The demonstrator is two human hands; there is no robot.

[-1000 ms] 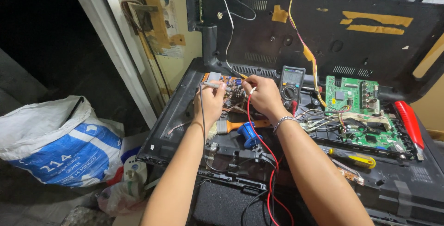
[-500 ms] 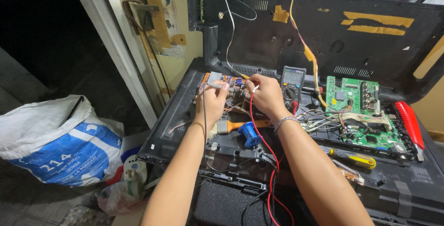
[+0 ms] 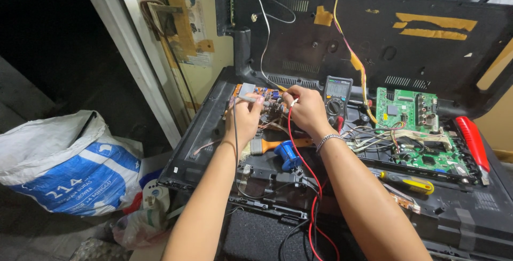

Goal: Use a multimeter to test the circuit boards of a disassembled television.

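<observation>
My left hand [image 3: 245, 117] grips a thin black-wired test probe [image 3: 247, 99] and presses its tip onto a small orange circuit board [image 3: 267, 96] inside an opened flat-screen set. My right hand [image 3: 305, 110] grips the red-wired probe [image 3: 292, 102] and touches the same board just to the right. The red lead [image 3: 299, 159] runs down over my wrist, which wears a bracelet. A dark multimeter [image 3: 336, 94] stands right behind my right hand.
A green main board [image 3: 414, 127] with loose wires lies to the right. A brush with an orange handle [image 3: 278, 144], a blue spool [image 3: 287, 154], a yellow-handled screwdriver [image 3: 411, 182] and red-handled pliers [image 3: 474, 144] lie about. A white-and-blue sack [image 3: 69, 165] sits at left.
Both hands stay on the small board with only slight shifts of the probe tips. Nothing was picked up or let go.
</observation>
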